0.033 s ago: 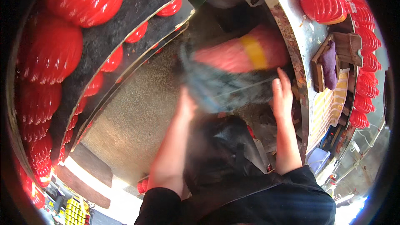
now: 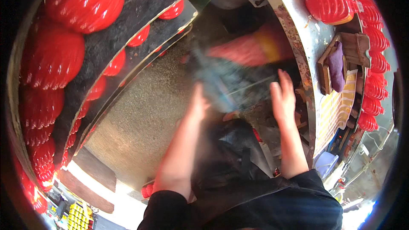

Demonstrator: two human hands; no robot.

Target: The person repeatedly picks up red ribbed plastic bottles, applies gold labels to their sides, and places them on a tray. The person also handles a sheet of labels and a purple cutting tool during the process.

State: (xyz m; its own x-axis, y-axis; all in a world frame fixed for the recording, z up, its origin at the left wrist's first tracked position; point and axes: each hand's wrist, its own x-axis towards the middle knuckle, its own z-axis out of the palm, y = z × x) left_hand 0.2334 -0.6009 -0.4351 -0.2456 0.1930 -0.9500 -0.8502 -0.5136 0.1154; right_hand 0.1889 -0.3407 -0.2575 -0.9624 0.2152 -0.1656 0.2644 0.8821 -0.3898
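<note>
Between my hands a smeared grey-blue thing (image 2: 223, 87), perhaps cloth or plastic, is in motion; its kind is too blurred to tell. My left hand (image 2: 199, 104) is at its near left side, with fingers smeared and partly hidden. My right hand (image 2: 283, 100) is raised at its right side, fingers stretched out and palm turned inward, holding nothing I can see. Just beyond lies a blurred red, rounded thing (image 2: 240, 51) with a yellow band (image 2: 268, 47); whether it touches the grey-blue thing cannot be told.
Dark shelves (image 2: 140, 0) on the left carry several glossy red ribbed bulbs (image 2: 53, 55). A curved worktop (image 2: 313, 38) on the right holds a wooden stand (image 2: 358, 47) with a purple cloth (image 2: 336, 66); red ribbed bulbs (image 2: 332, 6) line its far side. Speckled floor (image 2: 136, 110) lies below.
The grey-blue thing looks smaller and more smeared. My left hand has shifted slightly right, and my right hand slightly left. The red thing has blurred and darkened at its right end.
</note>
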